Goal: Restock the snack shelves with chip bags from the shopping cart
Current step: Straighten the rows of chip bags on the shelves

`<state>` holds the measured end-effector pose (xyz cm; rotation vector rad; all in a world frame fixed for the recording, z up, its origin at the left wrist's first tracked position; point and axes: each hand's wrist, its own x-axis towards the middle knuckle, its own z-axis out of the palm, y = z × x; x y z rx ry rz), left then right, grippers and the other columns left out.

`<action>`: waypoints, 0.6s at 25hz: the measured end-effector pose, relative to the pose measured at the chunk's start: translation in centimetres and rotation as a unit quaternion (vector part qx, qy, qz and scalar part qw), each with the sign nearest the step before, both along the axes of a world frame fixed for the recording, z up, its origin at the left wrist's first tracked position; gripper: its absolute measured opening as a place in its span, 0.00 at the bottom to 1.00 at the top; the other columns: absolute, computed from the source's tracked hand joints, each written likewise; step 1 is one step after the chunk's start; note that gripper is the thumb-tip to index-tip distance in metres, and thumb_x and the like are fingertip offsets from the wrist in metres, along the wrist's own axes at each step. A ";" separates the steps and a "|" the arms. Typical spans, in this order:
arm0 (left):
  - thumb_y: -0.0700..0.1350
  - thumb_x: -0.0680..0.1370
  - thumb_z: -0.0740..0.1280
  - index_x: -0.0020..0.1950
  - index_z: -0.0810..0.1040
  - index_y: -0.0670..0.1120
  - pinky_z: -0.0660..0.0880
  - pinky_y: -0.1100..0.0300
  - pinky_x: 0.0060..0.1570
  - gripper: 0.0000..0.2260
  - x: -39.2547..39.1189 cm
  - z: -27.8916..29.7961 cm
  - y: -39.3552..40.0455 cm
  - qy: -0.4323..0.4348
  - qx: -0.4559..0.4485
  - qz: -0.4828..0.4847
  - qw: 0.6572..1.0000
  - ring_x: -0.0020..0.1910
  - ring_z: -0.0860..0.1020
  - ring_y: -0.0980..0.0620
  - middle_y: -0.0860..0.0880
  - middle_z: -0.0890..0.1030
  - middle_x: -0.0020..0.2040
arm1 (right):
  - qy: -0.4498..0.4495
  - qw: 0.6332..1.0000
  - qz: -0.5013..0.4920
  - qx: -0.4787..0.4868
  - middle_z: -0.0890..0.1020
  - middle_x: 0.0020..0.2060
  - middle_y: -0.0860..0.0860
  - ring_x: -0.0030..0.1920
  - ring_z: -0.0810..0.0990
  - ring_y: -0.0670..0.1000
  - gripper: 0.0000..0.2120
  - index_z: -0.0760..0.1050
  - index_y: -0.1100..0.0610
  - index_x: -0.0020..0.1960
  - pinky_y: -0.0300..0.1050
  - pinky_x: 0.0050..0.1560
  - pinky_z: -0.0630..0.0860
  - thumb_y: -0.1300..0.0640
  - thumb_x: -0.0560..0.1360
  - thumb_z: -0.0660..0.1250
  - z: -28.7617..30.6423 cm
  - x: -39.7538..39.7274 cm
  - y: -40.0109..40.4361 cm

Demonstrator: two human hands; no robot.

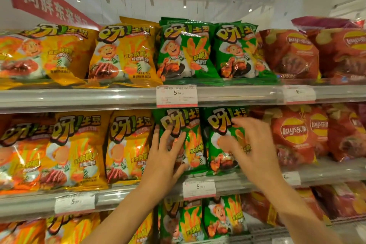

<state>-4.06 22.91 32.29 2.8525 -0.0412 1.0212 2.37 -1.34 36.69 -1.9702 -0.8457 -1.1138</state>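
Note:
Two green chip bags stand side by side on the middle shelf (126,191). My left hand (165,157) lies flat on the front of the left green bag (193,145), fingers spread, thumb at the bag's left edge. My right hand (252,149) is blurred with its fingers apart, just in front of the right green bag (219,123); whether it touches the bag is unclear. Neither hand carries a bag. The shopping cart is out of view.
Yellow chip bags (126,144) fill the shelves to the left and red Lay's bags (295,134) those to the right. The top shelf (79,97) and the lower shelf hold the same rows, with green bags (184,51) at the middle. Price tags (199,189) hang on the rails.

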 end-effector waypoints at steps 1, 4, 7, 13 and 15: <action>0.61 0.79 0.66 0.82 0.57 0.55 0.58 0.37 0.75 0.35 0.0 0.2 -0.3 -0.028 0.028 0.011 0.999 0.80 0.48 0.36 0.45 0.54 0.80 | 0.038 0.998 -0.029 -0.052 0.73 0.68 0.49 0.70 0.69 0.55 0.24 0.72 0.52 0.71 0.55 0.69 0.67 0.43 0.78 0.63 -1.7 0.6 0.4; 0.68 0.79 0.55 0.80 0.59 0.53 0.55 0.36 0.76 0.33 0.9 1.9 -1.3 -0.091 0.055 0.048 0.993 0.78 0.52 0.38 0.44 0.59 0.76 | 0.080 0.981 -0.109 -0.142 0.58 0.80 0.55 0.80 0.52 0.59 0.36 0.59 0.48 0.80 0.64 0.77 0.56 0.35 0.77 0.60 -5.2 2.5 1.2; 0.73 0.76 0.52 0.81 0.53 0.57 0.51 0.39 0.78 0.37 2.3 4.0 -0.2 -0.019 -0.001 0.085 0.996 0.80 0.41 0.40 0.47 0.47 0.82 | 0.100 0.972 -0.135 -0.163 0.48 0.82 0.53 0.82 0.42 0.56 0.39 0.51 0.46 0.81 0.64 0.78 0.51 0.29 0.76 0.54 -6.5 4.0 1.4; 0.72 0.73 0.63 0.81 0.40 0.61 0.57 0.40 0.78 0.46 3.4 4.2 2.0 0.051 -0.048 0.024 0.997 0.80 0.33 0.42 0.53 0.40 0.82 | 0.111 0.976 -0.132 -0.134 0.51 0.82 0.54 0.82 0.45 0.58 0.43 0.47 0.42 0.81 0.67 0.77 0.53 0.24 0.73 0.53 -6.6 4.6 1.2; 0.72 0.72 0.66 0.81 0.42 0.62 0.61 0.42 0.75 0.47 3.3 4.3 2.5 0.050 -0.051 0.003 0.997 0.80 0.35 0.42 0.54 0.41 0.82 | 0.128 0.979 -0.120 -0.106 0.51 0.82 0.54 0.81 0.45 0.59 0.46 0.48 0.43 0.81 0.67 0.77 0.53 0.23 0.70 0.55 -6.4 4.7 1.0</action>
